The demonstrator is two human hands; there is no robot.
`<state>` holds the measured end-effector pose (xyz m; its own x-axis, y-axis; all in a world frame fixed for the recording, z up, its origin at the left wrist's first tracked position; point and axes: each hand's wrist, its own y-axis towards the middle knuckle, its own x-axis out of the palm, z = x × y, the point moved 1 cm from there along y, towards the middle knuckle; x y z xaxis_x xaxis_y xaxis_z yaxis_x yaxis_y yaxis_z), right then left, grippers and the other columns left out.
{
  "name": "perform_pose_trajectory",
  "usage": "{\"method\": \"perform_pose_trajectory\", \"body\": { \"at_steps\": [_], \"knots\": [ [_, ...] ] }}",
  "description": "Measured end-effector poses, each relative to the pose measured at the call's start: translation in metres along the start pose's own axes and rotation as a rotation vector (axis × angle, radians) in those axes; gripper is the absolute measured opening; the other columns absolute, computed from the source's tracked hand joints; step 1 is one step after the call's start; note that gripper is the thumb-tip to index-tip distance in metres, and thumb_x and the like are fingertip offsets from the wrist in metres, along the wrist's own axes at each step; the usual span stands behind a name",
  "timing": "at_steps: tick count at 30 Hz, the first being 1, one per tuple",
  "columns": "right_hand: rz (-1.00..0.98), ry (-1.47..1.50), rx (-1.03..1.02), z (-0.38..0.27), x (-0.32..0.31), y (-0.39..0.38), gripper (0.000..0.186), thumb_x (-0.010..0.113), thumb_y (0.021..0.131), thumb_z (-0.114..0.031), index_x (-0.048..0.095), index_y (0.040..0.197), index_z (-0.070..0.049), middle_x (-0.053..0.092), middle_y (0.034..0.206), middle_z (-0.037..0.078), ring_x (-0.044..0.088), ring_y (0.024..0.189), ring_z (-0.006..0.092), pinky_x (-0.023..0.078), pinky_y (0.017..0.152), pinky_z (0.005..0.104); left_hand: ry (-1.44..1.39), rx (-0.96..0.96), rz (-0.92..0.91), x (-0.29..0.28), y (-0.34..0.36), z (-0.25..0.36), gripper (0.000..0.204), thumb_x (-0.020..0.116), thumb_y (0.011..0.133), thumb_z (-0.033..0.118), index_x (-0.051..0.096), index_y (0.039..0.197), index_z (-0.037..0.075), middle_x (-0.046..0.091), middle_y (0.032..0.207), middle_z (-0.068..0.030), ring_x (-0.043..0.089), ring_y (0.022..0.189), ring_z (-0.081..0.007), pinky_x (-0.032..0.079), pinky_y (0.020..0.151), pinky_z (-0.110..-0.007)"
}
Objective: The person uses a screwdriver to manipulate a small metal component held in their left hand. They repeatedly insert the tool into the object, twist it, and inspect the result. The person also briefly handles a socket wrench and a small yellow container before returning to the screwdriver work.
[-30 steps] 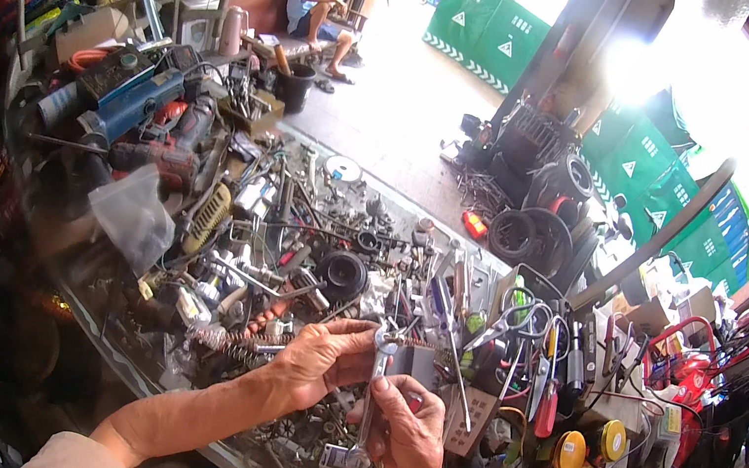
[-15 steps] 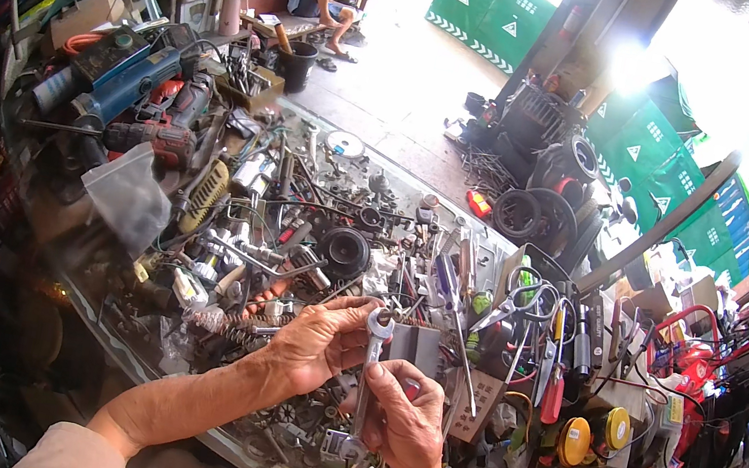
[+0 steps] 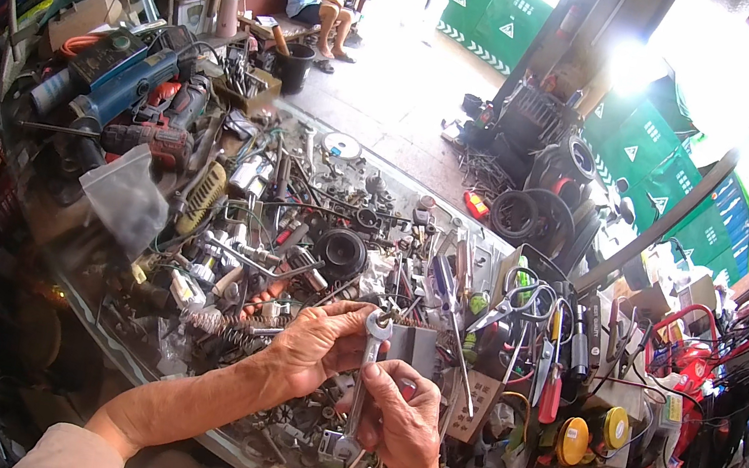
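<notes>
An open-ended wrench (image 3: 372, 350) stands nearly upright above the cluttered bench, its forked jaw at the top. My right hand (image 3: 405, 418) is closed around its shaft, thumb pressed along the metal. My left hand (image 3: 310, 347) reaches in from the left, its thumb and fingers pinched together beside the jaw. A small dark metal piece (image 3: 388, 317) shows at the jaw; how far my left fingers grip it is hidden. Just behind the hands lie a grey box-like block (image 3: 415, 350) and a coil spring (image 3: 224, 321).
Loose metal parts cover the glass-topped bench around a black round part (image 3: 342, 253). Power tools, including a red-black drill (image 3: 148, 142), lie left. Scissors (image 3: 522, 308) and screwdrivers stand right, beside yellow round discs (image 3: 573, 440). Beyond, a person (image 3: 320, 4) sits on a bench.
My hands and the wrench stay almost in place, with the wrench's jaw slightly lower. The seated person has changed posture, and another person shows more fully by the green barrier.
</notes>
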<state>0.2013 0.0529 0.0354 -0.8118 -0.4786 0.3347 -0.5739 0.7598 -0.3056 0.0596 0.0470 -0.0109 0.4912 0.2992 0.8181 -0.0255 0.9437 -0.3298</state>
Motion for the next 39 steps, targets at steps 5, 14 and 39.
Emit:
{"method": "perform_pose_trajectory", "body": {
  "at_steps": [5,14,39],
  "knots": [
    [-0.006,0.008,-0.007,0.001,-0.001,0.001,0.020,0.057,0.089,-0.019,0.056,0.084,0.000,0.063,0.063,0.015,0.042,0.032,0.0071,0.030,0.029,0.0191,-0.003,0.026,-0.039,-0.002,0.000,0.001,0.015,0.056,0.088,0.011,0.057,0.101,0.004,0.065,0.090,-0.0090,0.065,0.081,-0.0216,0.055,0.069,-0.032],
    [0.012,0.000,-0.002,-0.001,-0.003,-0.001,0.019,0.059,0.088,-0.018,0.057,0.085,0.001,0.063,0.061,0.016,0.043,0.031,0.0080,0.030,0.028,0.0204,0.114,0.080,-0.043,0.011,-0.007,0.004,0.019,0.055,0.088,0.009,0.059,0.107,0.003,0.064,0.091,-0.0053,0.064,0.078,-0.0144,0.054,0.068,-0.027],
    [0.028,0.034,0.010,-0.001,-0.005,0.003,0.022,0.056,0.090,-0.020,0.057,0.094,0.002,0.063,0.062,0.012,0.043,0.032,0.0060,0.029,0.030,0.0186,0.052,0.030,-0.078,0.013,-0.010,0.001,0.021,0.049,0.092,0.018,0.053,0.107,0.003,0.063,0.100,-0.0143,0.063,0.092,-0.0239,0.052,0.082,-0.036]
  ]
}}
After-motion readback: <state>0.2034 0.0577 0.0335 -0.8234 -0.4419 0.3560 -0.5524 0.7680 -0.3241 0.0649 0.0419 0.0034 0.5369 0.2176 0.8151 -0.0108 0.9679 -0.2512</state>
